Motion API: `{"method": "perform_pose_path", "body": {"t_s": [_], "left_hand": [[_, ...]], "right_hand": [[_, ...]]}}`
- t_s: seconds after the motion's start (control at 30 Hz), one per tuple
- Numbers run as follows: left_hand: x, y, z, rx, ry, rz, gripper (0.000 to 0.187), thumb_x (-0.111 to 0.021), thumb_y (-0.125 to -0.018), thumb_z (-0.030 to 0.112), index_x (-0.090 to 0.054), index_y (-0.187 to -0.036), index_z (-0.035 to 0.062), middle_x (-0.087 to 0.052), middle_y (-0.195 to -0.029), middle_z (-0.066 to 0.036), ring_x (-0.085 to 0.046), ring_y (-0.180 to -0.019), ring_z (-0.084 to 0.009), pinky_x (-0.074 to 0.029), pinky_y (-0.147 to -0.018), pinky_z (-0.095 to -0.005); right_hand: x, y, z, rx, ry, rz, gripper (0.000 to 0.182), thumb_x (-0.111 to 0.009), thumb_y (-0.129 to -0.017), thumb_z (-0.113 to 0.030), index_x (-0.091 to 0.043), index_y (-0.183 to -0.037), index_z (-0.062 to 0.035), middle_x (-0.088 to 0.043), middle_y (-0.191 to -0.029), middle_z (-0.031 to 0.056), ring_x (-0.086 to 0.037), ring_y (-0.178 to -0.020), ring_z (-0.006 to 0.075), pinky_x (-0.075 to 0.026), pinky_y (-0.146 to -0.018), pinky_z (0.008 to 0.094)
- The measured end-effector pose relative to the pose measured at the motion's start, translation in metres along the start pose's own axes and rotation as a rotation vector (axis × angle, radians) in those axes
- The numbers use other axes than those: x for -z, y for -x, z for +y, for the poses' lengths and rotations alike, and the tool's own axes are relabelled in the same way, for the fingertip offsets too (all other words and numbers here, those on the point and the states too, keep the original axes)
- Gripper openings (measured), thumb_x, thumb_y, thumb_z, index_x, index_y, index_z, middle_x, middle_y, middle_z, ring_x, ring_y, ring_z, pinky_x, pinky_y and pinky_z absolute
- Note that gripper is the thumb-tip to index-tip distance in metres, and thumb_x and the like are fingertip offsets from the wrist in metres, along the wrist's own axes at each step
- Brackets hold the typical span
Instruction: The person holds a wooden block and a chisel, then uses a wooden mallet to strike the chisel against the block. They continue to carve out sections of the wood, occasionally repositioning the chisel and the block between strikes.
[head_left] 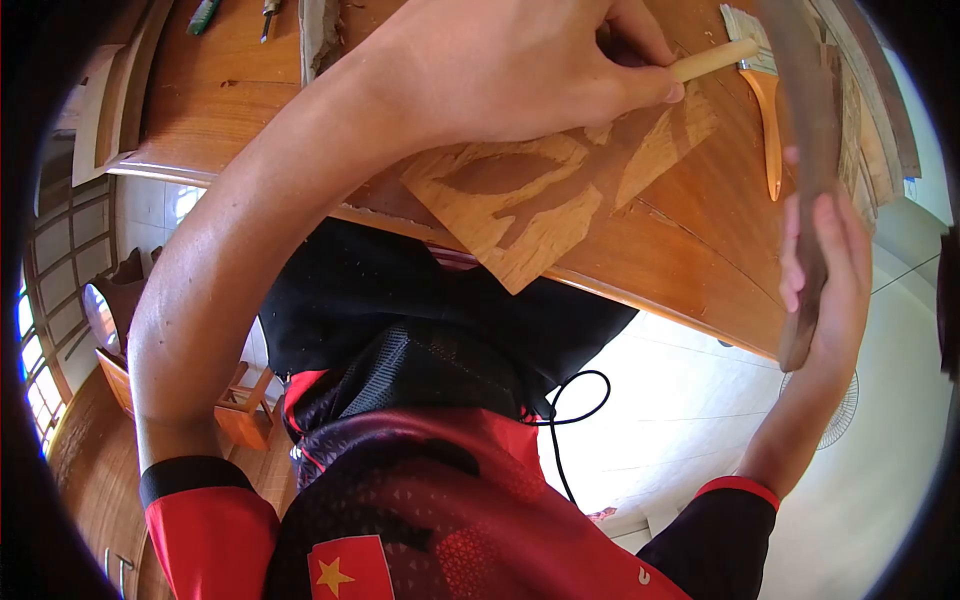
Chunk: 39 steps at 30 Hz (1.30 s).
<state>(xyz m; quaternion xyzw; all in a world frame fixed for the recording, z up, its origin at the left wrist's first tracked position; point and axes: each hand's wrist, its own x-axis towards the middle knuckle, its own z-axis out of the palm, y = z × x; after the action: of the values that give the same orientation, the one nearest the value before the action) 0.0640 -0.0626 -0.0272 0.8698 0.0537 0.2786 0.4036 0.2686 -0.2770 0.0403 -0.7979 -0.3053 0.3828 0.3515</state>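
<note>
My left hand (540, 70) reaches across the top middle, closed round a carving chisel (715, 62). Its pale round wooden handle sticks out to the right past my thumb, while the blade is hidden by the hand. Beneath that hand lies a flat wooden board (545, 240) carved with a pattern of dark recessed and light raised shapes; one corner juts past the table edge. At the right, my right hand (830, 250) grips a long brown wooden stick (808, 130), held upright in this view and blurred toward its top. The stick passes close to the handle's end.
Beside the stick lies a flat brush (765, 115) with an orange handle on the wooden table (690, 245). A green-handled tool (203, 15) and a thin tool (269, 18) lie at top left. Curved wood pieces (880, 100) stand at the right edge. A black cord (557, 450) hangs below.
</note>
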Motion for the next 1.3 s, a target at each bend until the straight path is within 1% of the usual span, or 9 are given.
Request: {"method": "perform_pose_path", "body": {"t_s": [0.2,0.4,0.5,0.6,0.73,0.83,1.0,1.13,1.3], "left_hand": [[0.001,0.001,-0.004,-0.043,0.060,0.040,0.020,-0.073,-0.087,0.013,-0.078,-0.096,-0.0041,-0.073,-0.083,-0.021,-0.070,-0.074,-0.0323,-0.055,-0.070,-0.0405],[0.003,-0.001,0.001,-0.002,0.124,0.034,0.021,-0.073,-0.087,0.012,-0.078,-0.097,-0.0044,-0.074,-0.085,-0.021,-0.071,-0.075,-0.0318,-0.056,-0.072,-0.0388],[0.003,-0.003,0.003,0.033,0.054,-0.020,0.021,-0.072,-0.087,0.012,-0.078,-0.098,-0.0050,-0.074,-0.086,-0.021,-0.071,-0.075,-0.0313,-0.057,-0.072,-0.0377],[0.003,-0.002,0.000,0.024,0.108,-0.010,0.021,-0.073,-0.086,0.011,-0.078,-0.098,-0.0056,-0.075,-0.088,-0.021,-0.071,-0.075,-0.0306,-0.057,-0.072,-0.0371],[0.003,0.001,-0.001,0.025,0.135,0.003,0.022,-0.073,-0.086,0.011,-0.078,-0.098,-0.0059,-0.075,-0.089,-0.020,-0.072,-0.075,-0.0301,-0.057,-0.072,-0.0363],[0.003,0.002,-0.001,0.046,0.153,-0.001,0.022,-0.073,-0.086,0.011,-0.078,-0.098,-0.0060,-0.075,-0.089,-0.021,-0.072,-0.075,-0.0298,-0.058,-0.072,-0.0357],[0.005,0.003,0.000,0.012,0.169,0.012,0.021,-0.073,-0.085,0.011,-0.078,-0.098,-0.0059,-0.075,-0.088,-0.021,-0.072,-0.074,-0.0294,-0.058,-0.072,-0.0355],[0.004,0.001,-0.003,0.043,0.200,-0.007,0.021,-0.073,-0.085,0.011,-0.078,-0.098,-0.0055,-0.075,-0.087,-0.021,-0.072,-0.072,-0.0293,-0.058,-0.071,-0.0352],[0.010,-0.001,0.002,0.057,0.176,-0.040,0.022,-0.074,-0.085,0.012,-0.078,-0.097,-0.0059,-0.075,-0.088,-0.020,-0.073,-0.072,-0.0281,-0.058,-0.071,-0.0342]], "right_hand": [[-0.001,-0.001,-0.005,0.014,-0.013,0.115,0.048,-0.053,-0.108,-0.034,-0.055,-0.143,0.0000,-0.055,-0.088,0.0019,-0.045,-0.053,0.0030,-0.035,-0.042,0.0184],[0.007,-0.006,-0.006,0.115,-0.070,0.089,0.050,-0.053,-0.108,-0.035,-0.055,-0.144,-0.0006,-0.055,-0.087,0.0007,-0.045,-0.053,0.0029,-0.035,-0.042,0.0183],[0.001,0.002,-0.008,0.008,0.065,0.011,0.049,-0.053,-0.108,-0.035,-0.056,-0.143,-0.0017,-0.055,-0.086,0.0006,-0.044,-0.052,0.0032,-0.035,-0.042,0.0186],[0.002,-0.001,-0.007,0.069,-0.048,0.137,0.048,-0.053,-0.107,-0.035,-0.057,-0.143,-0.0027,-0.054,-0.085,0.0005,-0.044,-0.052,0.0032,-0.035,-0.043,0.0190],[0.001,0.006,-0.006,0.005,0.083,0.048,0.051,-0.055,-0.106,-0.038,-0.058,-0.141,-0.0011,-0.055,-0.086,0.0010,-0.044,-0.051,0.0033,-0.034,-0.042,0.0191],[0.003,0.002,-0.004,0.115,-0.045,0.114,0.052,-0.056,-0.106,-0.039,-0.058,-0.141,-0.0005,-0.055,-0.086,0.0012,-0.045,-0.051,0.0033,-0.034,-0.042,0.0191],[-0.003,0.009,-0.008,0.061,0.003,0.164,0.051,-0.055,-0.106,-0.036,-0.056,-0.143,0.0000,-0.054,-0.086,0.0001,-0.045,-0.052,0.0032,-0.033,-0.042,0.0191],[0.005,0.009,-0.006,0.010,0.109,0.011,0.054,-0.052,-0.108,-0.037,-0.052,-0.146,0.0010,-0.053,-0.083,-0.0021,-0.041,-0.050,0.0009,-0.031,-0.041,0.0167],[0.001,0.008,-0.014,0.076,0.056,0.112,0.052,-0.056,-0.106,-0.036,-0.056,-0.142,0.0008,-0.055,-0.084,-0.0001,-0.045,-0.051,0.0032,-0.034,-0.041,0.0190]]}}
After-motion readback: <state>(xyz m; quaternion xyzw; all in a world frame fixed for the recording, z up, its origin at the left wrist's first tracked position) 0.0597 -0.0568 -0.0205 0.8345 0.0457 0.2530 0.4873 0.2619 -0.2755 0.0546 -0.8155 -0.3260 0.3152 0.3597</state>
